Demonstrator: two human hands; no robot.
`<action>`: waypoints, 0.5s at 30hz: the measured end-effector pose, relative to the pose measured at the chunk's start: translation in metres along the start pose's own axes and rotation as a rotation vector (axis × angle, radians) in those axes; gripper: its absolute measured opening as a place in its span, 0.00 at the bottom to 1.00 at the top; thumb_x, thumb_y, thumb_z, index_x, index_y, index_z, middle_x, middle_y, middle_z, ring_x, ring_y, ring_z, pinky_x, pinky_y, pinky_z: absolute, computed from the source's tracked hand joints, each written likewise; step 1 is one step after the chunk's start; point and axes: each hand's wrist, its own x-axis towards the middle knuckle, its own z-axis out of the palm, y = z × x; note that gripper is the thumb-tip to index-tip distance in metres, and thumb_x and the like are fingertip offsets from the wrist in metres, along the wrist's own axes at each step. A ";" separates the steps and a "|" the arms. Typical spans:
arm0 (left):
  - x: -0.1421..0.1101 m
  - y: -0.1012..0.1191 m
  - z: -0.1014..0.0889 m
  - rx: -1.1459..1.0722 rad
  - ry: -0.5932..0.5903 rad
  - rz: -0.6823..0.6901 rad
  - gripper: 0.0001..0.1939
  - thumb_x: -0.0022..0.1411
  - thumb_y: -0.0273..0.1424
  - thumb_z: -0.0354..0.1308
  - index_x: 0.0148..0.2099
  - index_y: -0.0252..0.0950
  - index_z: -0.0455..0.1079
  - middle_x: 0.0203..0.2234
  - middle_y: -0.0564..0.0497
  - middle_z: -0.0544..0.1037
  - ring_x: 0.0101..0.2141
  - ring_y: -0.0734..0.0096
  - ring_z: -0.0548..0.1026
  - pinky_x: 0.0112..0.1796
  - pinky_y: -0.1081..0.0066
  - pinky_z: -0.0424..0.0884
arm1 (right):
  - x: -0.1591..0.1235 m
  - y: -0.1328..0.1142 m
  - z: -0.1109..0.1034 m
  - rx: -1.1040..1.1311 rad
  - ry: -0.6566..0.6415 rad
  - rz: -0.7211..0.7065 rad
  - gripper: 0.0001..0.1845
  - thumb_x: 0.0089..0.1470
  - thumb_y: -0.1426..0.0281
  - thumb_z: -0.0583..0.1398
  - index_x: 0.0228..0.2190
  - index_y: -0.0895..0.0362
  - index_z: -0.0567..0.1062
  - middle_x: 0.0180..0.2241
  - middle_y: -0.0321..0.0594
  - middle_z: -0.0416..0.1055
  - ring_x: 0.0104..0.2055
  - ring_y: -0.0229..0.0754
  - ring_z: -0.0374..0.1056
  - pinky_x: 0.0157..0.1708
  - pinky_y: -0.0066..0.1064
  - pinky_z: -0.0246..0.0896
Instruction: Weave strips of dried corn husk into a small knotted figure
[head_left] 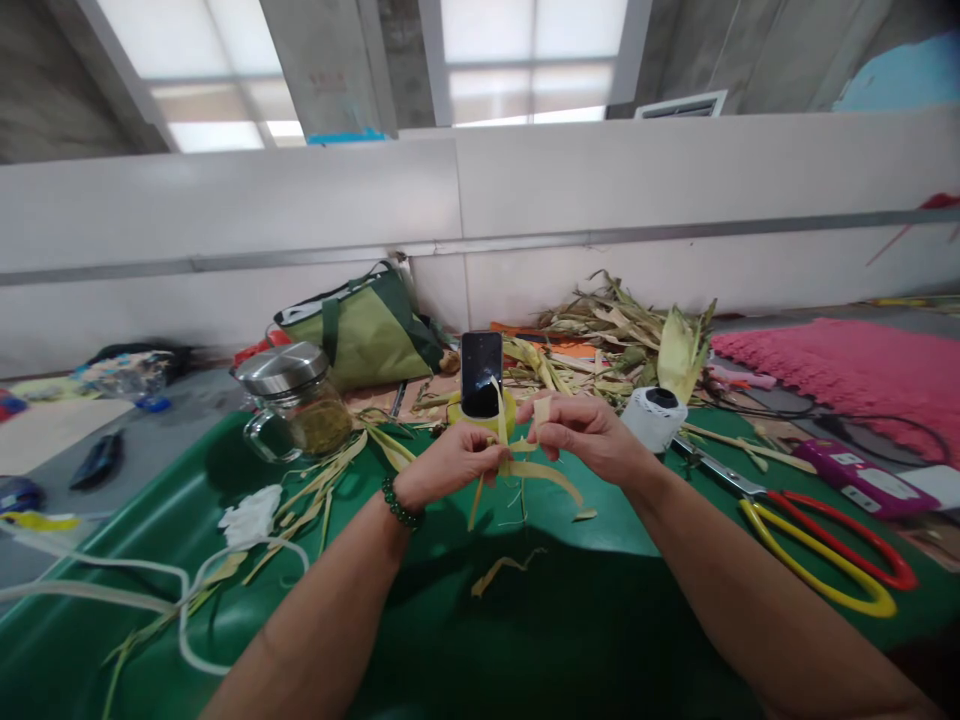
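Observation:
Over the green work surface, my left hand (461, 458), with a beaded bracelet on the wrist, pinches several crossed corn husk strips (546, 474). To its right my right hand (581, 435) closes its fingers on one pale husk strip (542, 412) that joins the same bundle. One strip end points upward in front of the phone, and another curves to the right below my right hand. A thin thread (513, 505) dangles beneath. On the surface under my hands lies a loose husk scrap (504, 572).
A phone (481, 372) stands behind my hands. To the left are a glass jar (300, 405), a crumpled tissue (251, 515) and a white cord (184, 600). On the right lie a white thread roll (654, 420) and large scissors (817, 550). Dried husks (615, 335) are heaped behind.

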 end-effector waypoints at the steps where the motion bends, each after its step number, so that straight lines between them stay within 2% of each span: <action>1: 0.000 -0.001 0.001 0.010 0.003 0.007 0.19 0.57 0.41 0.55 0.20 0.33 0.64 0.14 0.54 0.67 0.17 0.80 0.58 0.20 0.76 0.53 | -0.001 -0.001 0.002 -0.012 -0.018 0.026 0.22 0.46 0.51 0.62 0.18 0.57 0.75 0.18 0.37 0.66 0.22 0.36 0.63 0.20 0.27 0.61; 3: 0.000 -0.001 0.002 0.013 -0.009 0.014 0.17 0.57 0.39 0.54 0.21 0.33 0.65 0.14 0.55 0.66 0.17 0.80 0.59 0.20 0.77 0.54 | -0.002 0.000 0.007 -0.060 -0.034 0.069 0.20 0.48 0.53 0.62 0.21 0.58 0.75 0.17 0.34 0.64 0.18 0.32 0.57 0.17 0.24 0.54; 6: 0.000 -0.002 0.003 -0.001 -0.046 0.008 0.13 0.55 0.36 0.54 0.24 0.33 0.66 0.16 0.56 0.66 0.19 0.79 0.61 0.22 0.77 0.57 | -0.003 0.006 0.012 -0.203 -0.019 0.043 0.18 0.50 0.58 0.61 0.21 0.60 0.74 0.17 0.33 0.62 0.19 0.30 0.53 0.18 0.23 0.48; 11: -0.001 0.000 0.002 0.033 -0.035 -0.037 0.14 0.54 0.36 0.54 0.21 0.32 0.65 0.15 0.55 0.67 0.18 0.81 0.60 0.21 0.77 0.55 | -0.004 0.013 0.014 -0.364 -0.047 0.042 0.18 0.52 0.62 0.59 0.18 0.61 0.71 0.16 0.33 0.59 0.20 0.30 0.51 0.20 0.24 0.45; 15: -0.003 0.007 0.003 0.027 0.006 -0.092 0.10 0.52 0.33 0.54 0.22 0.33 0.64 0.15 0.55 0.68 0.18 0.80 0.63 0.21 0.78 0.56 | -0.006 0.010 0.015 -0.472 -0.060 0.063 0.17 0.49 0.67 0.59 0.13 0.60 0.66 0.14 0.31 0.53 0.20 0.30 0.48 0.20 0.25 0.42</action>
